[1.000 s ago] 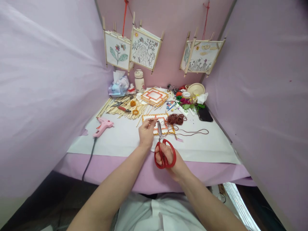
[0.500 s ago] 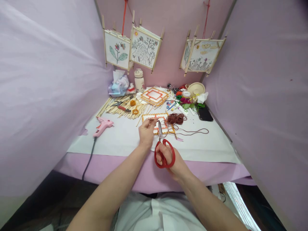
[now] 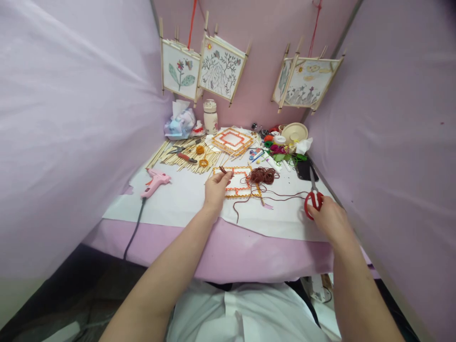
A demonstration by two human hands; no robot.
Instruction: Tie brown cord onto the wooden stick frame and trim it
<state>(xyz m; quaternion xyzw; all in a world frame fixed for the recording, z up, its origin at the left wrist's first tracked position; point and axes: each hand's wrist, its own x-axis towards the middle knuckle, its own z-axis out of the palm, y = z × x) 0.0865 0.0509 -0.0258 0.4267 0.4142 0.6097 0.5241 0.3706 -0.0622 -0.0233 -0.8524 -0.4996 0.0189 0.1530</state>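
Our right hand (image 3: 331,216) has swung out to 3 o'clock from the work, taking the scissors (image 3: 312,205) over beside the phone (image 3: 304,170). It wraps the red loops in a closed grip, with the blades shut and pointing toward 12 o'clock. Our left hand (image 3: 216,190) hovers at the lower edge of the orange-trimmed frame (image 3: 238,192), holding a short brown piece (image 3: 223,169) in a narrow pinch; it is too small to tell whether it is cord or stick. The frame lies flat on the white paper (image 3: 178,209), with the cord bundle (image 3: 262,176) at its upper right corner, around 1 o'clock, and loose strands running off it toward the scissors. A second frame (image 3: 232,141) lies at 12 o'clock, the sticks (image 3: 185,159) at 10 o'clock and the glue gun (image 3: 154,183) at 9 o'clock.

We judge that the cutting is done for now and that fitting the cut piece is the step in hand. The next move calls for setting that piece against the frame.
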